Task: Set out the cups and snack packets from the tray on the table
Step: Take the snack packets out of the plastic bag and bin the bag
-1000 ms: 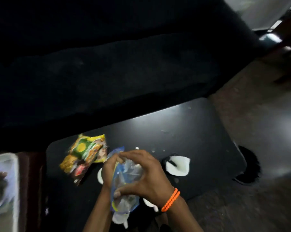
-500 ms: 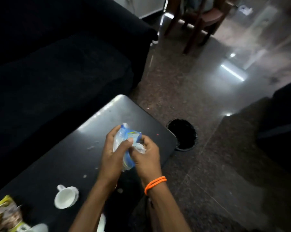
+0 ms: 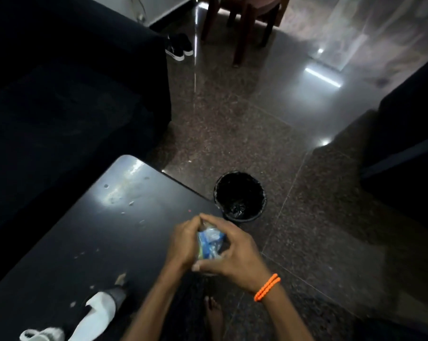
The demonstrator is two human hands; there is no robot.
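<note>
We clamp the crumpled blue packet (image 3: 209,243) between left hand (image 3: 182,241) and right hand (image 3: 235,252), its print unreadable.

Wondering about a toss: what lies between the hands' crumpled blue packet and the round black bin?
In the head view, only the dark table's corner and bare speckled floor separate the crumpled blue packet from the black bin.

A home living room, dimly lit. Dark sofa (image 3: 68,99) along the left, another dark seat (image 3: 404,134) at right, low black bench (image 3: 92,237) between. Polished speckled stone floor (image 3: 257,124). Shoes (image 3: 178,49) parked by the sofa's end, wooden chair legs (image 3: 242,28) beyond, small lined bin (image 3: 240,195) beside the bench.
</note>
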